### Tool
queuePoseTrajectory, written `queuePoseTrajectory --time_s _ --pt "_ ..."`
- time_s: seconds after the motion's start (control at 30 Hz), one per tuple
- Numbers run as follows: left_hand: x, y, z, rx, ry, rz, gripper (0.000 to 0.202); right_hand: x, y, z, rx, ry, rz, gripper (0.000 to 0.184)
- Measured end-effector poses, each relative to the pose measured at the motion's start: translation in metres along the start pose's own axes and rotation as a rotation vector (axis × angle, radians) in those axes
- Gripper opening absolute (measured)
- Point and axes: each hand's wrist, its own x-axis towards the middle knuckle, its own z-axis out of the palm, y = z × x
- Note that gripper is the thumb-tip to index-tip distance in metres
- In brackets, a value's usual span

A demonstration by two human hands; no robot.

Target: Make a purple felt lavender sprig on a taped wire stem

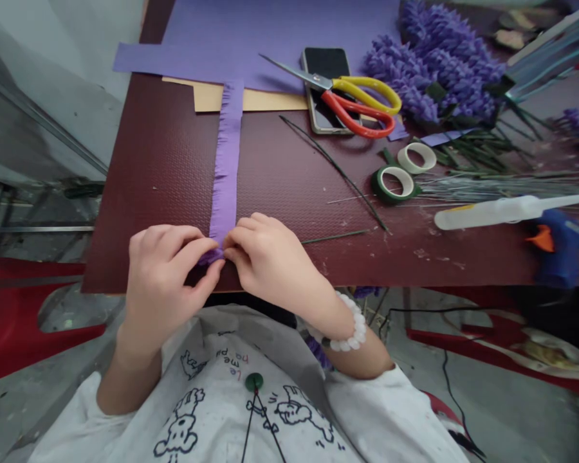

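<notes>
A long purple paper strip [228, 173], fringed along its left edge, runs down the table toward me. At its near end, close to the table's front edge, a small rolled purple bit [212, 256] sits between my fingers. My left hand [166, 276] pinches this rolled end from the left with thumb and forefinger. From the right, my right hand [270, 260] pinches the same end, its fingertips almost touching the left ones. Whatever lies inside the roll is hidden by my fingers.
Scissors [347, 96] rest on a phone [324, 61] beyond my hands, beside purple paper sheets [270, 32]. Purple flower bunches [434, 64], green tape [381, 186], white tape [427, 157], thin wires [492, 188], a white bottle [492, 213] and a blue glue gun [567, 241] lie rightward.
</notes>
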Motion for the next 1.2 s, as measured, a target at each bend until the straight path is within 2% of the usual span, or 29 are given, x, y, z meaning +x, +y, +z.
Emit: queuePoseTrajectory --time_s 0.1,0.27,0.47,0.57,0.73,0.87,0.97,1.07,1.2 --pt "-0.001 0.000 0.002 0.001 0.019 0.026 0.009 0.004 0.002 -0.002 0.046 -0.021 0.051 0.016" --pt "0.001 0.003 0.006 -0.017 0.028 -0.050 0.007 -0.006 0.010 0.005 0.105 0.107 -0.059 0.019" --pt "0.004 0.008 0.004 -0.025 -0.024 -0.131 0.009 -0.020 0.012 0.017 -0.119 0.284 -0.216 0.028" --pt "0.006 0.008 0.005 -0.027 -0.019 -0.148 0.010 -0.022 0.011 0.020 -0.201 0.318 -0.235 0.028" --pt "0.009 0.006 0.008 -0.073 -0.008 -0.175 0.012 -0.018 0.009 0.019 -0.187 0.287 -0.190 0.027" --pt "0.007 0.006 0.004 -0.099 -0.021 -0.159 0.014 -0.011 0.008 0.016 -0.133 0.203 -0.129 0.026" --pt "0.003 0.007 0.000 -0.066 -0.049 -0.131 0.008 -0.007 0.005 0.011 -0.070 0.132 -0.072 0.022" --pt "-0.003 0.008 -0.003 -0.021 -0.081 -0.110 0.011 -0.004 0.002 0.005 0.004 0.047 -0.012 0.020" --pt "-0.008 0.007 0.000 -0.003 -0.005 -0.092 0.009 0.002 0.004 0.000 0.095 -0.022 0.034 0.016"
